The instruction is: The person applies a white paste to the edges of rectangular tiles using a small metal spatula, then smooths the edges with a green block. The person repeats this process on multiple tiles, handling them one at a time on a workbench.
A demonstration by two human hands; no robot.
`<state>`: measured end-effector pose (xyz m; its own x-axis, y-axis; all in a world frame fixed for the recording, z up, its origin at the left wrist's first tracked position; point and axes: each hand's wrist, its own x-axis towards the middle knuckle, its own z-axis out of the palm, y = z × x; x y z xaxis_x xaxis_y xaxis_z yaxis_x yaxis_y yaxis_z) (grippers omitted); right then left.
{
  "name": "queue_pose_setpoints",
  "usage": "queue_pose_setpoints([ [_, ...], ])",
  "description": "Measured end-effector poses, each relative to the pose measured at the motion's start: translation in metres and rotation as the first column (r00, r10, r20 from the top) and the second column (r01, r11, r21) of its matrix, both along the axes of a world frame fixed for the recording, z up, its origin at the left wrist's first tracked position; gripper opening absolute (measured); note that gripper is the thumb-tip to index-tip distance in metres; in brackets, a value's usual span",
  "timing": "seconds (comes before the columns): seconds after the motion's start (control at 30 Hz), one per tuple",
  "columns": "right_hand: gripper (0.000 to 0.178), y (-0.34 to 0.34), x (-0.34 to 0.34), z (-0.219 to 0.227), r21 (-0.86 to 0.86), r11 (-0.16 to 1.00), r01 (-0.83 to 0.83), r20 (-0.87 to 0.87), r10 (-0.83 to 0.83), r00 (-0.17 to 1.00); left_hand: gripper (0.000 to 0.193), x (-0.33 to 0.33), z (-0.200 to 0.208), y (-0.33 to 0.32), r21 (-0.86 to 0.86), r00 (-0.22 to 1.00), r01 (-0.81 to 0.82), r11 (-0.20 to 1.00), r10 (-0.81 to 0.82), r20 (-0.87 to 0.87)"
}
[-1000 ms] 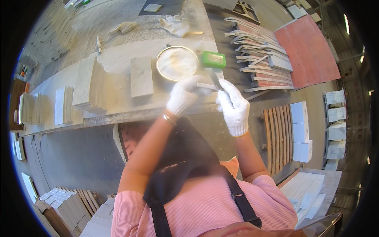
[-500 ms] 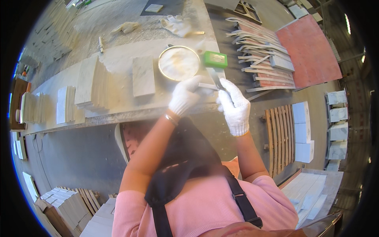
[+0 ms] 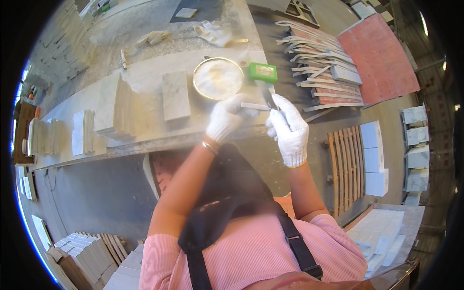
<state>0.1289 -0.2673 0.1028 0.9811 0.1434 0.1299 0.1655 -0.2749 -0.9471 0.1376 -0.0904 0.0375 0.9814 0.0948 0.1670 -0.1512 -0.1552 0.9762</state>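
Observation:
My left hand point(image 3: 226, 117), in a white knit glove, is closed on one end of a thin white strip point(image 3: 255, 107), which looks like a narrow piece of tile. In my white-gloved right hand point(image 3: 290, 131) is a putty knife point(image 3: 268, 98), its blade pointing away from me and close to the strip's free end. Whether blade and strip touch I cannot tell. Just beyond my hands stands a round container point(image 3: 219, 79) of white paste with a yellowish patch. Right of it sits a green box point(image 3: 263, 72). A flat marble tile point(image 3: 176, 95) lies left of the container.
Stacks of marble tiles point(image 3: 112, 104) stand along the left of the dusty worktable point(image 3: 145, 133). Farther back lie loose gloves point(image 3: 214, 34). To the right are a pallet point(image 3: 345, 169), white boxes point(image 3: 373, 157) and a reddish board with pale strips point(image 3: 379, 60).
The putty knife's blade has swung a little and the strip has shifted slightly to the right. Both hands keep their holds; the whole view has moved a little.

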Motion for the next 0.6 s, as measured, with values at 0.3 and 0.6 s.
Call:
queue_pose_setpoints([
  [0.3, 0.039, -0.019, -0.004, 0.000, -0.054, 0.996, 0.066, -0.054, -0.069, 0.996, 0.023, 0.005, -0.007, -0.002, -0.008, 0.999, -0.020, 1.000, 0.020, 0.026],
  [0.6, 0.041, -0.004, 0.006, -0.021, -0.200, 0.979, 0.028, 0.263, 0.026, 0.964, 0.025, 0.004, -0.002, -0.001, -0.011, 0.999, 0.007, 1.000, -0.007, -0.040],
])
